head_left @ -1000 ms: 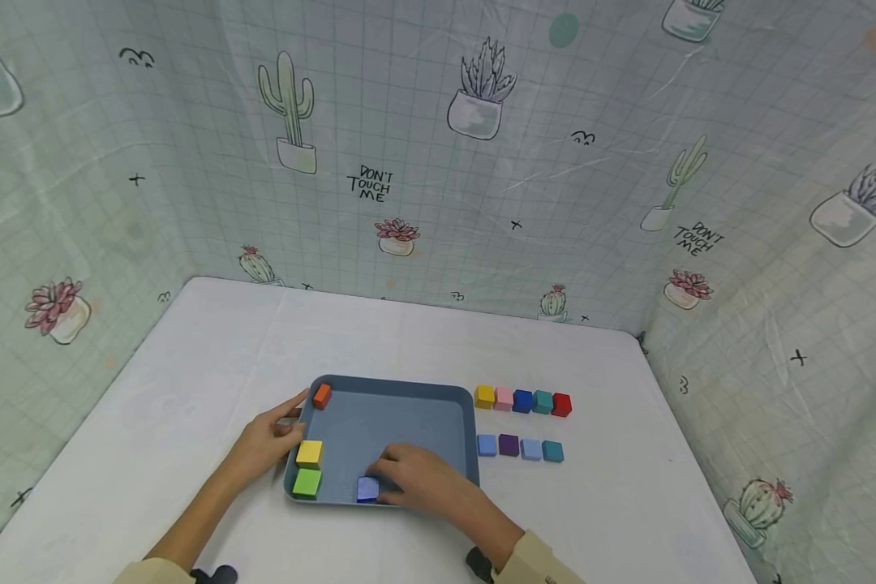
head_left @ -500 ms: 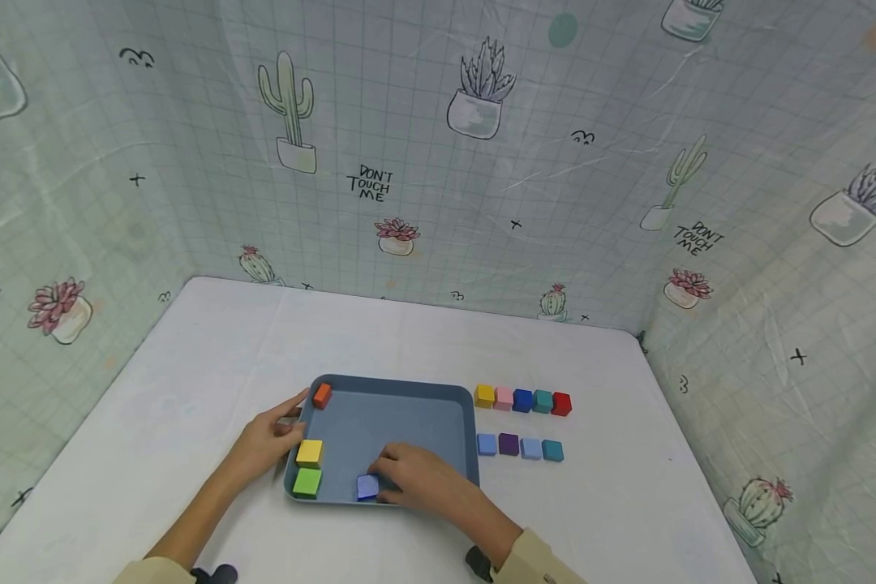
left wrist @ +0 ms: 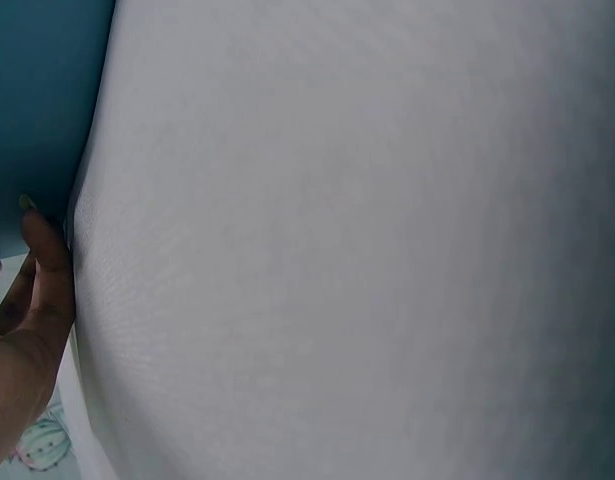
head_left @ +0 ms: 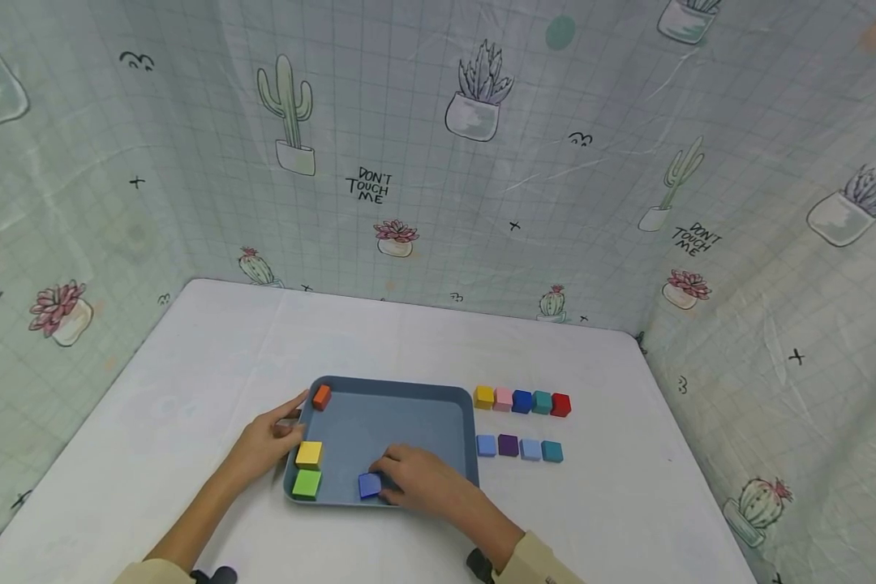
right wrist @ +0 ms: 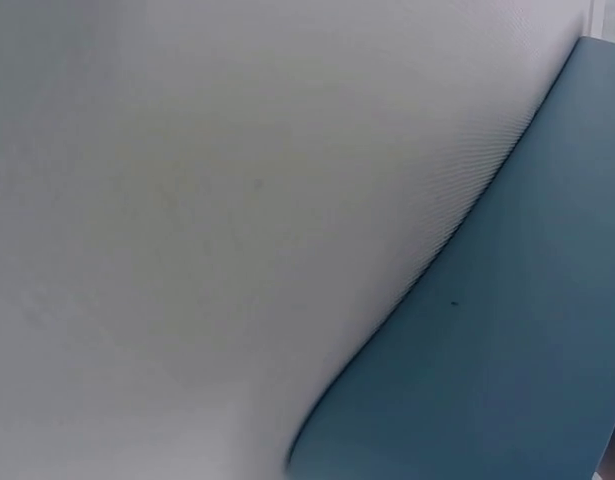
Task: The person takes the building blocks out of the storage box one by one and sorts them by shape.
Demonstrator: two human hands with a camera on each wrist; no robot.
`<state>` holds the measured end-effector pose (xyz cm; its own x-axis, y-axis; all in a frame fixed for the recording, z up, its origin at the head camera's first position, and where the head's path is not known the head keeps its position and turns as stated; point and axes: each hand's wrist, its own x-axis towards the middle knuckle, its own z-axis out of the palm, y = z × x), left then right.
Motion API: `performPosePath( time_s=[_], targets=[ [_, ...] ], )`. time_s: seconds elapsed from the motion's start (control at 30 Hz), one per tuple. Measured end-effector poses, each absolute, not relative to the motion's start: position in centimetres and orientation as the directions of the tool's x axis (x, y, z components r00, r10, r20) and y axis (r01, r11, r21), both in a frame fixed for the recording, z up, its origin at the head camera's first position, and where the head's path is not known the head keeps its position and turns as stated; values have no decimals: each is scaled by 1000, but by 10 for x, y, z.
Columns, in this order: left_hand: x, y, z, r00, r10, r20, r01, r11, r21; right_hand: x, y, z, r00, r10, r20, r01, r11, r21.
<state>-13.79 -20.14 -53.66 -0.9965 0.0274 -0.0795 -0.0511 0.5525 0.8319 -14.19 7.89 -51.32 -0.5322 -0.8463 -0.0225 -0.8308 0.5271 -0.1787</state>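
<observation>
A blue-grey tray (head_left: 409,397) lies on the white table. At its left rim my left hand (head_left: 266,442) grips the edge; in the left wrist view the thumb presses the tray's outer wall. My right hand (head_left: 427,483) reaches over the front rim and pinches a periwinkle-blue cube (head_left: 369,486) near the tray's front edge. Its far fingers are partly hidden behind the hand. Also inside the tray are a yellow cube (head_left: 309,455) and a light green cube (head_left: 307,484) along the left side, and an orange block (head_left: 322,397) in the back left corner.
Right of the tray, a back row holds yellow (head_left: 484,397), pink (head_left: 502,399), dark blue (head_left: 521,401), teal and red (head_left: 560,405) cubes. A front row has light blue (head_left: 486,445), purple (head_left: 508,445) and teal (head_left: 552,451) cubes among them. Patterned cloth walls surround the table.
The periwinkle-blue cube has turned slightly and shifted a little to the right and back under my right hand's fingers. My left hand stays at the tray's rim.
</observation>
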Motion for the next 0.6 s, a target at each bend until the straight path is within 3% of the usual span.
performPosePath(
  time_s=[0.23,0.6],
  targets=[
    [-137,-201,-535,-996,31,-81,-51,548,835,-143,83,-514,-556,-830,-39,-802,549,-236],
    [-137,-201,-536,-996,24,-86,-58,559,827,-145,90,-514,-544,-839,-16,-808,528,-259]
  ],
)
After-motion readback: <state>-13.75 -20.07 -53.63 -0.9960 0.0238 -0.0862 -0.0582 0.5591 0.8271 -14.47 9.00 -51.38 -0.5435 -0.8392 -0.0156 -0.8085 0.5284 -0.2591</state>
